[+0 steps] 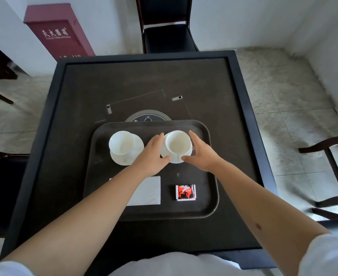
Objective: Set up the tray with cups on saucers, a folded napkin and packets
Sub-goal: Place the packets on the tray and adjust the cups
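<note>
With both cups already on saucers, the step in hand appears to be squaring the right cup (178, 142) and its saucer (175, 159) on the tray (208, 204); slide from the saucer rim, not the cup. Left hand (151, 154) and right hand (201, 154) flank it, fingers extended, grip released, thumbs at the rim. Napkin (148, 193) and packet (185, 193) lie nearer.

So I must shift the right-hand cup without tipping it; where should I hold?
Probably the saucer, not the cup: pinch its rim from left and right, as the left hand and right hand do, so the cup rides flat.
</note>
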Demonstrator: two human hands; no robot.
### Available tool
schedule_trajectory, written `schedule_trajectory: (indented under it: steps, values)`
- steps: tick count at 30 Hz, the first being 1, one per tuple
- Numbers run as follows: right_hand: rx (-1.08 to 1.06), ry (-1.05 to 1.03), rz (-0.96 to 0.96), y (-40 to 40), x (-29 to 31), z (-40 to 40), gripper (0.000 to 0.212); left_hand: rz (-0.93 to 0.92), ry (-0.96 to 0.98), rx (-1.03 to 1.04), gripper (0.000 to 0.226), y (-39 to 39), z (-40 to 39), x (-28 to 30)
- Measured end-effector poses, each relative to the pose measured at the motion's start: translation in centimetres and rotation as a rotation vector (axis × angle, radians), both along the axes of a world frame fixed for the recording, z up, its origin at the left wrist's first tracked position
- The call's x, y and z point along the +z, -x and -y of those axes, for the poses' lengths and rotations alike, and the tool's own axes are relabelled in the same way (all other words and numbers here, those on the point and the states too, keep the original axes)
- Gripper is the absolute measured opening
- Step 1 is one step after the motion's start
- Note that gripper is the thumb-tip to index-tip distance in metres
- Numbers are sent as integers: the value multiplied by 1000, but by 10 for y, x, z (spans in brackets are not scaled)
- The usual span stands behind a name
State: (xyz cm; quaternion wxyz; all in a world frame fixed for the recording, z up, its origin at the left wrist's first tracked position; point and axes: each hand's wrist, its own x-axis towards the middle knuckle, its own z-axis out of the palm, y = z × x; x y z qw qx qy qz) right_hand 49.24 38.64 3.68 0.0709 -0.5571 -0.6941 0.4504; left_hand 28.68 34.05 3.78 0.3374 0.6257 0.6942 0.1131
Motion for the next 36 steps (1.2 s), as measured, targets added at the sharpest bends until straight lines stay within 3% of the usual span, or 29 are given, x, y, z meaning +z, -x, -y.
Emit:
schedule_trajectory:
  steps: [7, 13, 28, 36]
  values:
    - [63, -224, 298, 2, 8, 38, 96, -359, -182, -130, 81, 3, 39, 14]
    - [155, -253, 496, 3, 14, 79, 107, -474, -105, -135, 87, 2, 81, 30]
    - [386, -397, 439, 17, 30, 126, 98, -440, -85, 71, 87, 9, 158, 36]
    - [475, -353, 423, 45, 31, 128, 96, -441, -59, 123, 85, 40, 169, 32]
